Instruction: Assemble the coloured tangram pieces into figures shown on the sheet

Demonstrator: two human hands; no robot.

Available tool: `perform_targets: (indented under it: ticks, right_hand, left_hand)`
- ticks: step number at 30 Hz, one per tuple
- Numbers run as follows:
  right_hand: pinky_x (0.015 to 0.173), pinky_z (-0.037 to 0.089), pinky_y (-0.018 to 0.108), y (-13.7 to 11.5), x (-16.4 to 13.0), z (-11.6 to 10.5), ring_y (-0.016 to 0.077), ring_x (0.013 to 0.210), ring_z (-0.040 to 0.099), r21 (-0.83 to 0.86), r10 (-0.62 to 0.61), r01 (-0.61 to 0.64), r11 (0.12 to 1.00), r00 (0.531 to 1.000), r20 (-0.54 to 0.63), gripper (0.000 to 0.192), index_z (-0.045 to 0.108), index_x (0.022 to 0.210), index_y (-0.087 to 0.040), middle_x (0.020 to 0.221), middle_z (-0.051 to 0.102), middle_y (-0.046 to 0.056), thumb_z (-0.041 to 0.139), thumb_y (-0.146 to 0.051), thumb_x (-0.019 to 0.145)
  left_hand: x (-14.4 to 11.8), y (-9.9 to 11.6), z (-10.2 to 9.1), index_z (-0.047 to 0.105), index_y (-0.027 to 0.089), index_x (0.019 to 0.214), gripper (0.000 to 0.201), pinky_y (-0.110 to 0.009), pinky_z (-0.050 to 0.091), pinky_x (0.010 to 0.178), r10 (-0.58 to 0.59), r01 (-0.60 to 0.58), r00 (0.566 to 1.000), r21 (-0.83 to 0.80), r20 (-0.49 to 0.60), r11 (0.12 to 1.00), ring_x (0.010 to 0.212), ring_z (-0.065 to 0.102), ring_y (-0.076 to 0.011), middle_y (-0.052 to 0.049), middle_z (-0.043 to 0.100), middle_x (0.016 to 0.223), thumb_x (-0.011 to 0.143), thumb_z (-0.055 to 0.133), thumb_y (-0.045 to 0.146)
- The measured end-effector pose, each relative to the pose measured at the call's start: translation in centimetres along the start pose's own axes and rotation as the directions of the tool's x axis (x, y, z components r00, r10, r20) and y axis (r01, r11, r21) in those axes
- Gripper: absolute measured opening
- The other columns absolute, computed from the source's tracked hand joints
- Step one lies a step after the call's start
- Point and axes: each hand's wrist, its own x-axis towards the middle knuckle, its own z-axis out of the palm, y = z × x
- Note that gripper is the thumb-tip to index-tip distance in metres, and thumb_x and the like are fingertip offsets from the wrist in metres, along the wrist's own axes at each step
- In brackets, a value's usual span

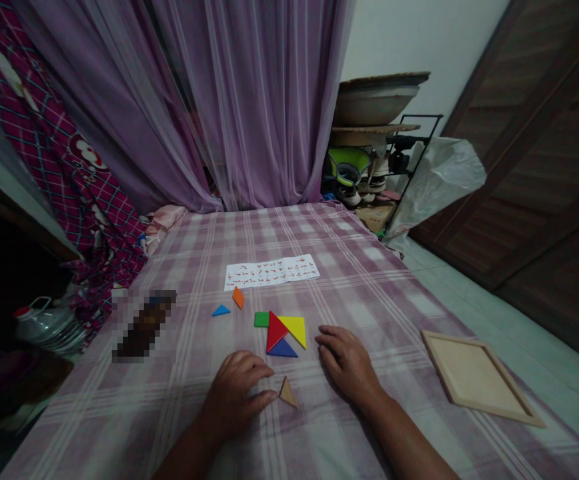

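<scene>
My left hand hovers or rests just left of a wood-coloured tangram triangle, its thumb and fingers apart with nothing between them. My right hand lies on the cloth, fingers loosely stretched and holding nothing. Between and beyond the hands, a red triangle, a yellow triangle, a dark blue triangle and a green square form a joined cluster. Farther left are a light blue triangle and an orange parallelogram, separate from it.
A printed sheet of small figures lies behind the pieces on the plaid cloth. At right, a wooden tray sits near the edge. A blurred-out item is at left. Beyond stand purple curtains and a loaded rack.
</scene>
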Motion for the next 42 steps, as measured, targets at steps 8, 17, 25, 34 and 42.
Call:
perform_targets:
  ticks: [8,17,25,34,42]
  right_hand:
    - [0.091,0.052,0.045,0.0,-0.1,0.2,0.0272,0.105,0.065,-0.023,-0.025,0.025,0.999,1.000,-0.016,0.026,0.074,0.098,-0.021,0.112,0.071,0.012,0.050,-0.020,0.088]
    - [0.090,0.053,0.046,0.6,-0.4,0.9,0.0275,0.105,0.066,-0.024,-0.047,0.046,0.999,0.998,-0.044,0.025,0.073,0.099,-0.021,0.112,0.071,0.012,0.051,-0.019,0.087]
    - [0.092,0.052,0.047,0.3,-0.2,0.6,0.0279,0.105,0.065,-0.027,-0.021,0.020,0.999,1.000,-0.013,0.026,0.074,0.099,-0.020,0.113,0.071,0.013,0.050,-0.020,0.087]
    - [0.093,0.051,0.047,0.3,-0.4,0.8,0.0274,0.107,0.064,-0.023,-0.013,0.013,1.000,1.000,-0.013,0.027,0.073,0.100,-0.020,0.115,0.070,0.012,0.051,-0.019,0.087]
    - [0.092,0.051,0.047,0.4,-0.5,0.8,0.0276,0.107,0.064,-0.026,-0.031,0.030,0.999,0.999,-0.024,0.026,0.073,0.100,-0.020,0.114,0.070,0.012,0.050,-0.019,0.088]
  left_hand:
    - [0.0,0.3,-0.1,0.065,0.022,0.108,0.043,-0.039,0.048,0.083,0.069,-0.069,0.997,0.017,0.026,0.997,0.090,0.061,-0.0232,-0.005,0.068,0.097,0.076,0.078,0.047]
    - [0.3,0.1,0.6,0.063,0.022,0.114,0.053,-0.037,0.051,0.080,0.138,-0.139,0.989,0.012,0.059,0.990,0.091,0.062,-0.0235,-0.006,0.067,0.099,0.075,0.076,0.056]
    - [0.3,0.5,0.6,0.062,0.023,0.117,0.054,-0.037,0.051,0.078,0.144,-0.146,0.989,0.040,0.040,0.988,0.090,0.061,-0.0238,-0.006,0.066,0.099,0.075,0.077,0.052]
    - [0.7,1.0,0.4,0.065,0.025,0.114,0.042,-0.037,0.049,0.079,0.128,-0.129,0.991,0.010,0.036,0.992,0.089,0.059,-0.0225,-0.005,0.064,0.098,0.079,0.074,0.046]
    - [0.8,1.2,0.4,0.065,0.024,0.108,0.038,-0.038,0.047,0.079,0.066,-0.067,0.995,0.009,0.079,0.998,0.090,0.059,-0.0236,-0.004,0.064,0.097,0.073,0.079,0.033]
